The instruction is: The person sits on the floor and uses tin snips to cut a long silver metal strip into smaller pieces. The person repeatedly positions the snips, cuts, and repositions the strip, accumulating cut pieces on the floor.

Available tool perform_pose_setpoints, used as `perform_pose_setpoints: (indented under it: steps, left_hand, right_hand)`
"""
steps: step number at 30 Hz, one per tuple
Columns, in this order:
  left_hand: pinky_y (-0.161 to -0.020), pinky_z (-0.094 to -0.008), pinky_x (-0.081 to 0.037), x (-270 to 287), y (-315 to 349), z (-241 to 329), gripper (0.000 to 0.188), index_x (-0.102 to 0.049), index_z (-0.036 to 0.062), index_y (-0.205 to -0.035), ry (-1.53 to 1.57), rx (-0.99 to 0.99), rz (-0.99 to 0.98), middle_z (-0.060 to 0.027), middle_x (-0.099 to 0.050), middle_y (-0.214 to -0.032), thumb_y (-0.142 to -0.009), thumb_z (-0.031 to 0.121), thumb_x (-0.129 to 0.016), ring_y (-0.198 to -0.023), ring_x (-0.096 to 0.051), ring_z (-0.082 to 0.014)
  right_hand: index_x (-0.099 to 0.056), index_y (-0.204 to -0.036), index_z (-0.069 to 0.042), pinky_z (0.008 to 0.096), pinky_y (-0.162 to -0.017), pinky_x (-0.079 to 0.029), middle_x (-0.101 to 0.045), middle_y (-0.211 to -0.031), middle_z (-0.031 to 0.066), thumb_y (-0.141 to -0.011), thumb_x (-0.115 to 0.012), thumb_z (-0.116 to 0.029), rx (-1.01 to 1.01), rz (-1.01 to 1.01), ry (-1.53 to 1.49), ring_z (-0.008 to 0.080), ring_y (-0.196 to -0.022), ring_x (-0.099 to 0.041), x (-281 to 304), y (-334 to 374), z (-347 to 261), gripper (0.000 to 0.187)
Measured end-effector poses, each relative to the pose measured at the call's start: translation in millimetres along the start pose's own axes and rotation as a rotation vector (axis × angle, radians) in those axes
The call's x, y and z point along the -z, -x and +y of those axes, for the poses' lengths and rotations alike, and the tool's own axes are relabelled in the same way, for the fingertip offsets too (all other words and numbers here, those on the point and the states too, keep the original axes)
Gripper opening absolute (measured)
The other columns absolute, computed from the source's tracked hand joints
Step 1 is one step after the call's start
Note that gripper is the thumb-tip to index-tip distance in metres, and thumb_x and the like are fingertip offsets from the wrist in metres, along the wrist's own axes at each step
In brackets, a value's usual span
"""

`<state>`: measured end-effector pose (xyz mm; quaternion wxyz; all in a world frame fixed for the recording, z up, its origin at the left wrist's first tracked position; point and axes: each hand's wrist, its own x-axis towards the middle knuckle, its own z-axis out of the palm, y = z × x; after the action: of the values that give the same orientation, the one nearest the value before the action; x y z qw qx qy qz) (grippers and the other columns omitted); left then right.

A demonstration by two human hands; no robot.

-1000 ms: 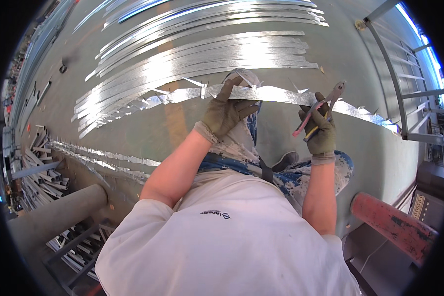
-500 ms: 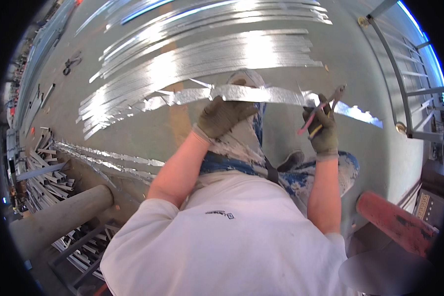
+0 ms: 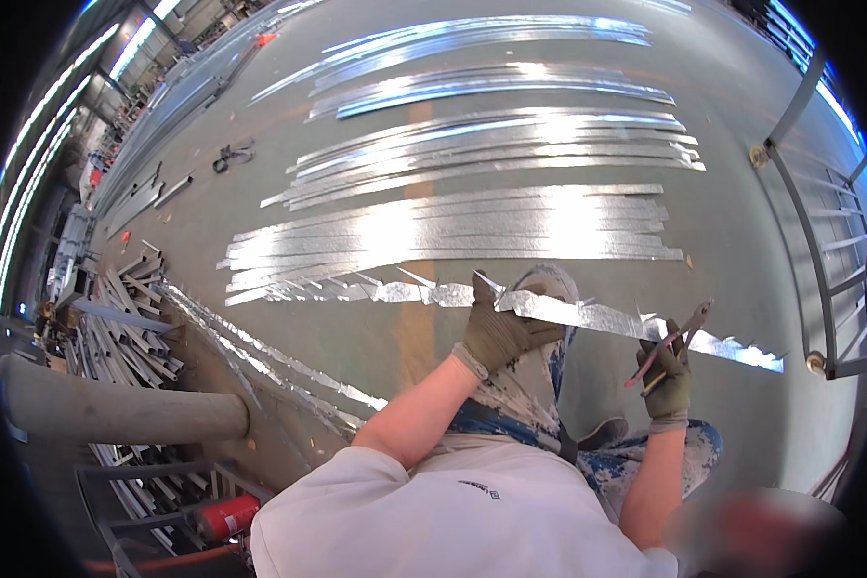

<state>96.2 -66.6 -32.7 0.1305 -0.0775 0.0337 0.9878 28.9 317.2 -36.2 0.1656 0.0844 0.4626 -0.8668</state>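
A long, thin strip of shiny sheet metal [image 3: 564, 310] lies across in front of me, with bent pointed flaps standing up along it. My left hand [image 3: 506, 332], in an olive work glove, is closed on the strip near its middle, thumb up at its far edge. Farther right, my gloved right hand [image 3: 667, 371] is wrapped round a pliers-like tool [image 3: 699, 318] with one reddish and one yellow handle. The tool's head points away over the strip's right part; whether its jaws touch the metal cannot be made out. My shoe [image 3: 554, 279] shows just beyond the strip.
Flat metal strips [image 3: 453, 226] lie in several rows on the floor beyond. Cut metal profiles [image 3: 130, 332] are heaped at left, near a thick grey pipe [image 3: 125, 405] and a red cylinder [image 3: 226, 517]. A metal frame on casters [image 3: 807, 246] stands at right.
The view has shifted, bringing more floor and farther strip rows into sight. My left thumb now shows up against the strip. My right hand still grips the tool.
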Motion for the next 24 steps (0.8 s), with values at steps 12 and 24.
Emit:
perform_pose_setpoints:
  steps: [12,24]
  left_hand:
    - [-0.135,-0.0768,-0.024,-18.6,-21.6,-0.3,0.110,-0.056,0.0085,-0.159,-0.214,-0.091,0.087,-0.0366,-0.051,-0.167,-0.098,0.099,-0.041,-0.155,-0.048,-0.0610]
    - [-0.136,-0.0804,-0.024,-6.3,-32.3,-7.1,0.086,-0.067,0.0049,-0.132,-0.046,-0.058,0.046,-0.0313,-0.049,-0.168,-0.095,0.082,-0.072,-0.164,-0.036,-0.0533]
  right_hand:
    - [-0.054,-0.164,-0.016,0.0523,-0.092,-0.067,-0.070,-0.142,0.0144,-0.112,-0.068,-0.011,-0.107,0.016,-0.152,0.0357,-0.117,-0.077,-22.0,1.1,-13.5,0.055]
    - [-0.053,-0.163,-0.008,0.0409,-0.081,-0.064,-0.076,-0.126,0.0171,-0.108,-0.071,-0.009,-0.021,0.023,0.042,0.0245,-0.092,-0.076,-6.2,21.0,-75.3,0.058]
